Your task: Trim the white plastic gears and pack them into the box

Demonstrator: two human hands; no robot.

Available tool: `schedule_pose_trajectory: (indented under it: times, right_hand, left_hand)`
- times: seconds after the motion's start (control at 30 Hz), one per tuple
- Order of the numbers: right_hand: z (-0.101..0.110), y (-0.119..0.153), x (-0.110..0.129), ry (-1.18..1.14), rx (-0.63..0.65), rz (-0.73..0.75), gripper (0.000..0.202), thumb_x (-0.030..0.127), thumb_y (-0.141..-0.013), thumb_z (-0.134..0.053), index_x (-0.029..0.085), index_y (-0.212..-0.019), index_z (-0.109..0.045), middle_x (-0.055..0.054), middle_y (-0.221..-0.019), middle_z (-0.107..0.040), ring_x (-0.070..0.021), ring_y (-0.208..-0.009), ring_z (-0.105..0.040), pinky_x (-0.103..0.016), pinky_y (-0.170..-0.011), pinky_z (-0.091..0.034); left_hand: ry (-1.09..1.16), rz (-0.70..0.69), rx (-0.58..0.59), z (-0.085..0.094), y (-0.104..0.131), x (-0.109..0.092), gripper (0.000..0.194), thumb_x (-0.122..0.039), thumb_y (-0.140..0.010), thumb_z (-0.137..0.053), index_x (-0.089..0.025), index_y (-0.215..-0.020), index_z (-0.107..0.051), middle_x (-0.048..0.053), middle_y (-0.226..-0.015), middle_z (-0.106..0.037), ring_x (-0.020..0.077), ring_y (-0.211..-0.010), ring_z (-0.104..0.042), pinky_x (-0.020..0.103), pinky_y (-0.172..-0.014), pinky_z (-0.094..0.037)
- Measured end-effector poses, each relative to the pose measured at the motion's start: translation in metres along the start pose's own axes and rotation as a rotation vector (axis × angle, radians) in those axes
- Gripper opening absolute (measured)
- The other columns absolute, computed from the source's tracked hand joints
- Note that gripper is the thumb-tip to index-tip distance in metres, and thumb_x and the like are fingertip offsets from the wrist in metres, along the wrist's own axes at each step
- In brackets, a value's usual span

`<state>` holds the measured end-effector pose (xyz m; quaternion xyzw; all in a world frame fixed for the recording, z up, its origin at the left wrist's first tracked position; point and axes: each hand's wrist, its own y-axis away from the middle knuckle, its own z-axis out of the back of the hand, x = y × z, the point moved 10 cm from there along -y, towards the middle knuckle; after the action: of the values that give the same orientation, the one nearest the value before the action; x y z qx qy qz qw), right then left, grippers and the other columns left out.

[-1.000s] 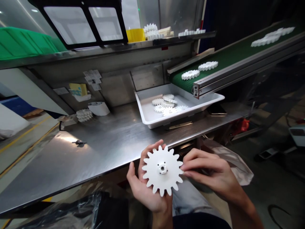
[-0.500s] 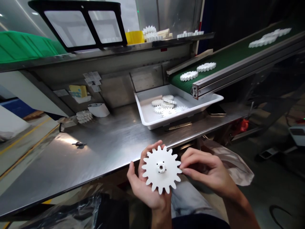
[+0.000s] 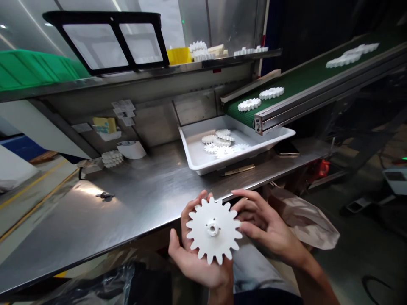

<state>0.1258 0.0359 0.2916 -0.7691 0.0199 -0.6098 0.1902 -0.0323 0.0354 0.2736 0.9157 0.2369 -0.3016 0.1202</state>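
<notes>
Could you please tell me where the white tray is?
In the head view, the white tray is right of centre on the metal table, below the green conveyor's lower end.

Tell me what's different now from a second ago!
The right hand loosened its pinch on the gear's edge: its index finger lifted and stretched out. Whether that hand still touches the gear is hard to tell. The gear turned a little; which way isn't clear. The left hand still holds it, and the white gears in the tray stayed put.

There are two hands [image 3: 203,262], one held gear [image 3: 221,241], one tray [image 3: 197,154]
</notes>
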Motion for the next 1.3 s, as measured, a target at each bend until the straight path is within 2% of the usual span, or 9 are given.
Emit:
schedule_pose_trajectory:
  times: [0.13,0.23,0.33,0.4,0.63,0.73,0.93,1.17,1.3]
  right_hand:
    - [0.003,-0.001,-0.004,0.022,-0.106,-0.053,0.049,0.039,-0.097,-0.077,0.032,-0.143,-0.063,-0.003,-0.106,-0.077,-0.0160,-0.094,-0.074,-0.023,-0.083,-0.062]
    - [0.025,-0.001,0.007,0.066,-0.310,0.040,0.037,0.038,-0.096,-0.077,0.031,-0.132,-0.071,-0.002,-0.101,-0.078,-0.0160,-0.092,-0.075,-0.021,-0.080,-0.062]
    - [0.049,0.003,0.009,0.158,-0.478,0.073,0.039,0.037,-0.095,-0.079,0.029,-0.133,-0.072,-0.003,-0.104,-0.077,-0.0166,-0.093,-0.074,-0.022,-0.080,-0.063]
    - [0.056,0.004,0.008,0.202,-0.479,0.075,0.037,0.036,-0.094,-0.079,0.028,-0.130,-0.073,-0.002,-0.100,-0.075,-0.0154,-0.089,-0.073,-0.020,-0.077,-0.062]
    - [0.056,-0.003,0.015,0.362,-0.335,0.111,0.047,0.044,-0.109,-0.053,0.030,-0.153,-0.051,0.002,-0.086,-0.069,-0.0130,-0.066,-0.066,-0.022,-0.060,-0.057]
    - [0.070,-0.031,0.017,0.789,-0.379,0.166,0.043,0.042,-0.112,-0.037,0.022,-0.141,-0.062,-0.008,-0.107,-0.078,-0.0222,-0.098,-0.075,-0.036,-0.090,-0.062]
    - [0.078,-0.095,-0.036,1.202,-0.172,0.091,0.036,0.030,-0.102,-0.056,0.022,-0.131,-0.076,-0.016,-0.143,-0.071,-0.0368,-0.141,-0.057,-0.060,-0.124,-0.035]
    - [0.074,-0.074,-0.047,1.321,-0.144,0.096,0.039,0.041,-0.105,-0.055,0.028,-0.137,-0.073,-0.015,-0.140,-0.070,-0.0368,-0.138,-0.057,-0.068,-0.121,-0.029]
    - [0.075,-0.058,-0.042,1.260,-0.141,0.150,0.037,0.048,-0.099,-0.066,0.031,-0.130,-0.076,-0.012,-0.134,-0.073,-0.0352,-0.128,-0.061,-0.064,-0.117,-0.035]
  left_hand:
    - [-0.147,-0.153,0.154,-0.017,0.001,-0.007,0.053,-0.056,-0.101,-0.039,-0.024,-0.102,-0.082,0.009,-0.127,-0.078,0.0306,-0.111,-0.074,0.041,-0.093,-0.056]
    - [-0.532,-0.457,0.448,-0.043,0.008,-0.024,0.037,-0.043,-0.099,-0.058,-0.029,-0.127,-0.077,0.009,-0.150,-0.066,0.0338,-0.134,-0.062,0.046,-0.110,-0.048]
    - [-0.931,-0.590,0.893,-0.068,0.024,-0.004,0.074,-0.032,-0.082,-0.083,-0.036,-0.152,-0.058,0.011,-0.163,-0.052,0.0396,-0.149,-0.048,0.055,-0.122,-0.039]
    - [-1.054,-0.548,1.027,-0.068,0.023,0.011,0.092,-0.034,-0.077,-0.088,-0.038,-0.159,-0.048,0.013,-0.168,-0.046,0.0427,-0.150,-0.045,0.061,-0.121,-0.040]
    - [-1.084,-0.481,1.041,-0.061,0.011,0.016,0.102,-0.044,-0.075,-0.090,-0.034,-0.163,-0.040,0.018,-0.150,-0.054,0.0395,-0.136,-0.057,0.057,-0.111,-0.051]
    - [-1.011,-0.453,1.011,-0.057,0.007,0.006,0.095,-0.044,-0.077,-0.087,-0.034,-0.161,-0.044,0.016,-0.148,-0.054,0.0387,-0.135,-0.058,0.054,-0.111,-0.050]
    - [-0.775,-0.359,1.031,-0.056,0.015,-0.007,0.082,-0.069,-0.085,-0.068,-0.031,-0.156,-0.053,0.015,-0.146,-0.057,0.0407,-0.129,-0.058,0.055,-0.112,-0.045]
    - [-0.437,-0.069,0.819,-0.051,0.012,-0.001,0.078,-0.078,-0.090,-0.045,-0.019,-0.131,-0.074,0.018,-0.132,-0.067,0.0273,-0.083,-0.063,0.042,-0.079,-0.053]
    - [-0.226,0.163,0.657,-0.032,0.002,0.022,0.075,-0.075,-0.091,-0.042,-0.015,-0.119,-0.077,0.016,-0.107,-0.076,0.0307,-0.082,-0.068,0.046,-0.081,-0.056]
